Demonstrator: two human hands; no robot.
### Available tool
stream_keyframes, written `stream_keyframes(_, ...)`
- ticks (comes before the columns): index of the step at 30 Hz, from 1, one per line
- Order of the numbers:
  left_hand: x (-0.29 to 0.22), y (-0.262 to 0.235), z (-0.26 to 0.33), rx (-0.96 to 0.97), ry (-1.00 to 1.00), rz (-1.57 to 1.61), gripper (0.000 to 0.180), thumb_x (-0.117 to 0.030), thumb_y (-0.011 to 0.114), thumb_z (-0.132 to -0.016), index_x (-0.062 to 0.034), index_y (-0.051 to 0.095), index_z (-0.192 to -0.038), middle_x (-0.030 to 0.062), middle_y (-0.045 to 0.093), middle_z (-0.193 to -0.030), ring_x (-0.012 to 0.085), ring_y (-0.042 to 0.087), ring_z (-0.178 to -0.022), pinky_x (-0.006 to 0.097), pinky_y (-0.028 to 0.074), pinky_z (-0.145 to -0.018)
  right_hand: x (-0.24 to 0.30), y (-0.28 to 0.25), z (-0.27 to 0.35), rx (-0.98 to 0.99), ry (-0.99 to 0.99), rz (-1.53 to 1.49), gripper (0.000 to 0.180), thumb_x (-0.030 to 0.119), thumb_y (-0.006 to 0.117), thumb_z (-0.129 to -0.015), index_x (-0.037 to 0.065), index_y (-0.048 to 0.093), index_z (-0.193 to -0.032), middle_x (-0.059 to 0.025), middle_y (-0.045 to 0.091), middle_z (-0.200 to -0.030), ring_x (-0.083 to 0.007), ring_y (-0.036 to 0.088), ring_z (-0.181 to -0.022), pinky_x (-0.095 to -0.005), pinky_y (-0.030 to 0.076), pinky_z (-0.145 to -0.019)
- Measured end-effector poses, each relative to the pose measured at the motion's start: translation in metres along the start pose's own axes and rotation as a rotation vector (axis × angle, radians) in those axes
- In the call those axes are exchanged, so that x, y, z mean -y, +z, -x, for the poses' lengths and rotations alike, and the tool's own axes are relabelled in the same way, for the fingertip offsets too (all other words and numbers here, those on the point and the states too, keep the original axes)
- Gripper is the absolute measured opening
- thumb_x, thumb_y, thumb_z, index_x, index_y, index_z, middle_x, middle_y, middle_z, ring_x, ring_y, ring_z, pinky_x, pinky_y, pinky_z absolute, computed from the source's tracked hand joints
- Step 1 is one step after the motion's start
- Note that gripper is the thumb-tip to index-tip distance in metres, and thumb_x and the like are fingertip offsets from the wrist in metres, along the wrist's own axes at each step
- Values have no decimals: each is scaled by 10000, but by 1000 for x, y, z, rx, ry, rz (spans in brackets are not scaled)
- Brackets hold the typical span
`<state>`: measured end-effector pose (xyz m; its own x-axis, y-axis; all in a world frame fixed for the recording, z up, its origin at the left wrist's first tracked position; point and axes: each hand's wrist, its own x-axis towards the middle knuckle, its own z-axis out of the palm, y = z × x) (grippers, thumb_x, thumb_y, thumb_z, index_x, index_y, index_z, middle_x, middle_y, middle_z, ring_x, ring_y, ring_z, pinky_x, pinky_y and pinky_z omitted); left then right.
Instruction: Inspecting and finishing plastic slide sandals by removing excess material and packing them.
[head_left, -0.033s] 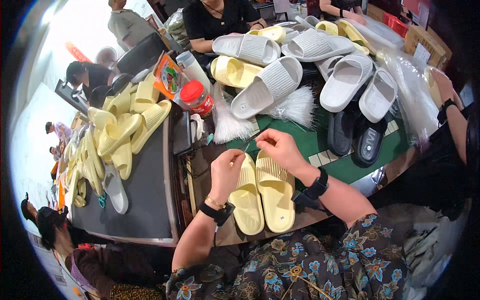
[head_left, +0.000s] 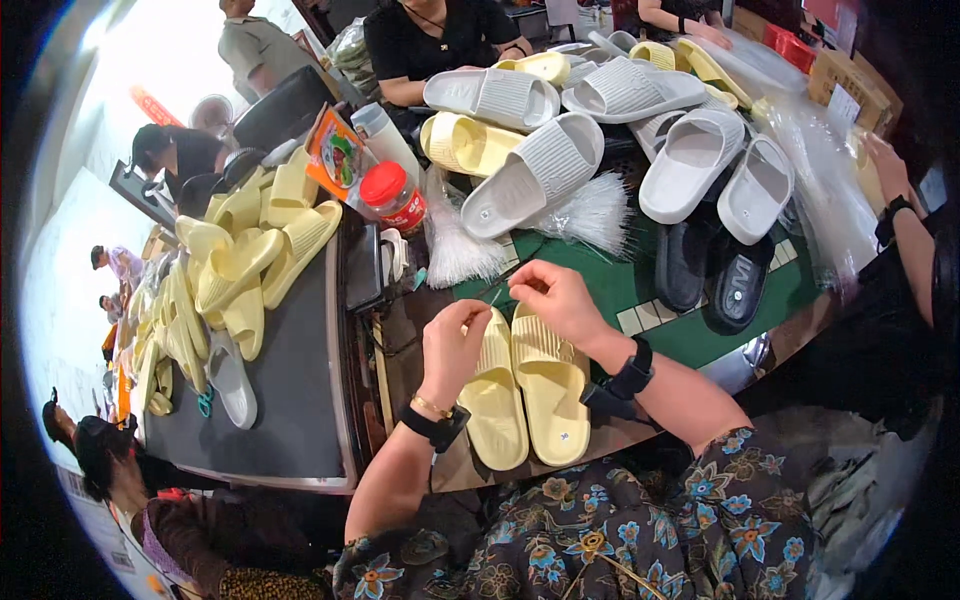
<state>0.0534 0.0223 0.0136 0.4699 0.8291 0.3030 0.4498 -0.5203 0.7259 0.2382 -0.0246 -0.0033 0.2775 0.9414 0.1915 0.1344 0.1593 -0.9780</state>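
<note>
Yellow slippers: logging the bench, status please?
Left hand and right hand both on the yellow slippers, pinching something thin. White bundles just beyond.

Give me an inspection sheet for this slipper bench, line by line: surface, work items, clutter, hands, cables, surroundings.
Surface: green mat on a wooden bench, mostly covered.
Job's things: pair of pale yellow slippers lying side by side, toes away from the person.
Clutter: heap of grey slippers, black slippers, bundles of white plastic ties, red-lidded jar, yellow slipper pile on the dark side table.
Hands: left hand rests on the left slipper; right hand pinches something thin above the pair.
Cables: nothing seen.
Surroundings: other people seated around the bench; clear plastic bags at right.
</note>
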Motion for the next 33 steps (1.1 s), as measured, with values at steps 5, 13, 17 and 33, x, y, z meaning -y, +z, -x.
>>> stream_keyframes(5, -3, 1, 2, -4, 77, -75, 87, -41, 663, -848, 11, 672, -918, 128, 676, -824, 229, 663, -739, 309, 513, -690, -11, 12, 4, 2, -33, -14, 142, 95, 686, -829, -13, 657, -916, -83, 679, -794, -133, 629, -698, -284, 508, -665)
stream_keyframes(13, -1, 4, 2, 3, 110, -126, 90, -43, 672, -829, 6, 672, -905, 134, 671, -823, 261, 659, -737, 329, 513, -683, -16, 12, 7, -15, -36, -33, 139, 79, 699, -810, -8, 656, -909, -110, 675, -812, -182, 652, -726, -307, 517, -679)
stream_keyframes(17, 0, 4, 2, 13, 104, -176, 81, -46, 672, -828, -2, 674, -896, 131, 666, -812, 261, 653, -726, 333, 507, -667, -14, 12, 7, -19, -56, -18, 140, 79, 699, -809, -8, 653, -909, -115, 674, -817, -191, 655, -729, -310, 518, -678)
stream_keyframes(33, 2, 5, 3, 2, 139, -166, 75, -46, 669, -836, -3, 673, -896, 128, 663, -804, 249, 650, -706, 325, 507, -653, -14, 11, 8, -42, -116, 46, 142, 83, 693, -809, -9, 643, -905, -122, 655, -832, -223, 651, -737, -321, 517, -681)
